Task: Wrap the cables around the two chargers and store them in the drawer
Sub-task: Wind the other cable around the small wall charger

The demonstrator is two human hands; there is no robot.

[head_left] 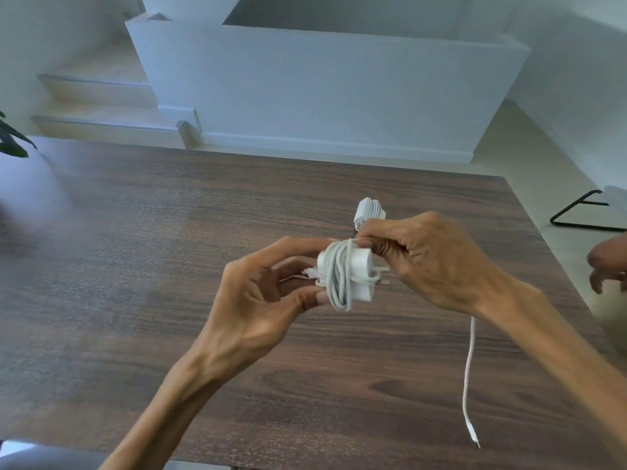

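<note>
Left hand [268, 293] at frame centre: fingers and thumb curled round the white charger [353, 269], steadying it as a spool. Right hand [427, 256] just right: closed, pinching the cable [470, 374] taut over the coils; loose tail dangling lower right. Second charger [368, 212], already wrapped, lying behind on the wooden table [135, 266]. No drawer in view.
</note>
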